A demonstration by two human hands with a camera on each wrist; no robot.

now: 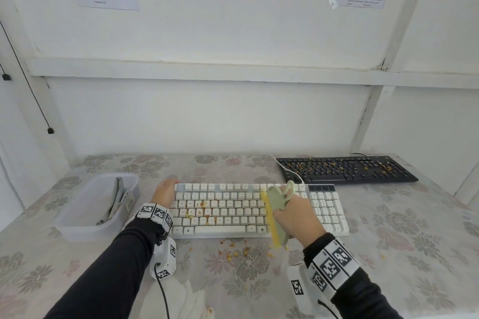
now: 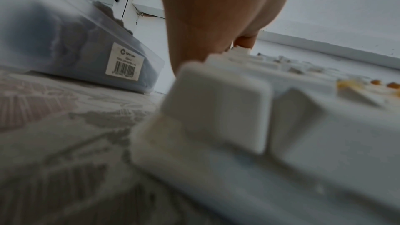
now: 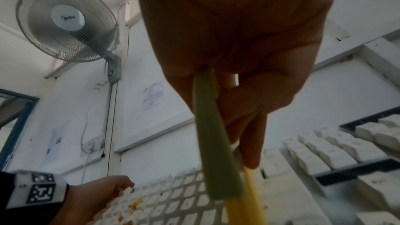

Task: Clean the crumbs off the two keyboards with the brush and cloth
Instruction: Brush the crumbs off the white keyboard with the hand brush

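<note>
The worktop (image 1: 388, 254), under a flower-patterned cover, carries everything, and the white keyboard (image 1: 233, 215) lying across its middle serves as the landmark. Behind that keyboard's right end, near the wall, sits the black keyboard (image 1: 347, 169), its keys dotted with crumbs. Just left of the white keyboard stands a translucent plastic tub (image 1: 77, 225) with a grey cloth (image 1: 116, 199) folded inside. The left arm, in a dark sleeve with a marker band at the wrist, reaches forward along the white keyboard's left edge; the left hand (image 1: 166, 193) lies over the far left corner with its fingers (image 2: 244, 42) bent down onto the corner keys and rear edge, steadying the board. The right arm comes in from the near right, and the right hand (image 1: 298, 217) hangs over the right part of the letter block, fingers (image 3: 251, 134) and thumb curled tightly round the pale green handle of the brush (image 1: 276, 215). The brush's yellow bristle strip runs from the far rows to past the near edge, and it looks motion-blurred. Orange crumbs (image 1: 199, 211) lie among the left-centre keys of the white keyboard, and more are scattered on the cover just in front of its near edge.
</note>
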